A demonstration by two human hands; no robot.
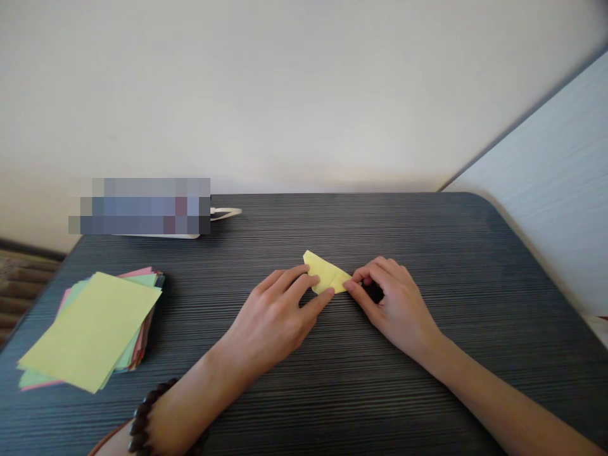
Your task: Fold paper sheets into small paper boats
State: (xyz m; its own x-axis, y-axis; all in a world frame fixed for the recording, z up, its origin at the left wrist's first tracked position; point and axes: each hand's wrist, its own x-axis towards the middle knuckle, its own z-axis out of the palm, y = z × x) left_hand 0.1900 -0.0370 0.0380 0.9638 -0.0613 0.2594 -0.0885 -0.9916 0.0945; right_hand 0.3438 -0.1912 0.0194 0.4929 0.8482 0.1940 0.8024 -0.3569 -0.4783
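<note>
A: Two bare hands meet over a folded yellow paper [330,272] on a dark tabletop [361,405]. What do we make of the step?

B: We judge it to be shaping or pressing a fold. To do it well, we would anchor the piece with light, spread pressure, line the edges up before bearing down, and run each crease firmly from one end to the other.

A: And the left hand [280,310]?

B: Loosely open, palm down, its fingers apart and their tips resting on the paper's near side; we see it steadying the piece rather than gripping it.

A: The right hand [401,307]?

B: Drawn in, thumb and forefinger pinching the paper's right-hand corner, the other fingers curled. The layers are too small for us to count from here.

A: Where does the paper lie?

B: Between the hands, well apart from the stack of colored sheets [95,329] at left, where a yellow sheet lies on top. Behind that stack, we note a white cable [225,213].
</note>
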